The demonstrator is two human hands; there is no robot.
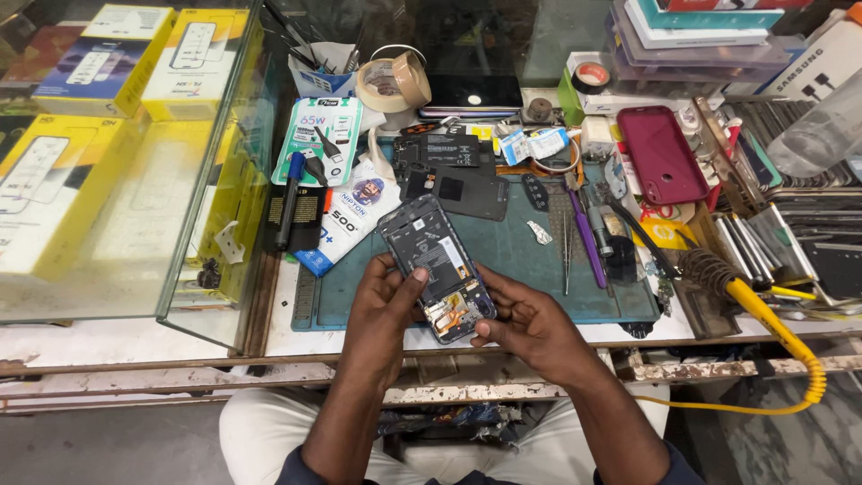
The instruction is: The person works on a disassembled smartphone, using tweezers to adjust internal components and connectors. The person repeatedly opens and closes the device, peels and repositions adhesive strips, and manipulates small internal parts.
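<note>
Black opened phone [436, 266] gripped by left hand [384, 305], right hand [530, 325], long axis tilted up-left

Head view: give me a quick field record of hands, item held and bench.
left hand: grips the opened phone, thumb on its left edge
right hand: supports its lower right end
phone: back off, internals facing up
under it: teal work mat
right of it: tweezers, purple tool
far right: yellow-handled soldering iron

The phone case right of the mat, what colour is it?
Dark red, almost maroon phone case, clearest in the head view.
</note>
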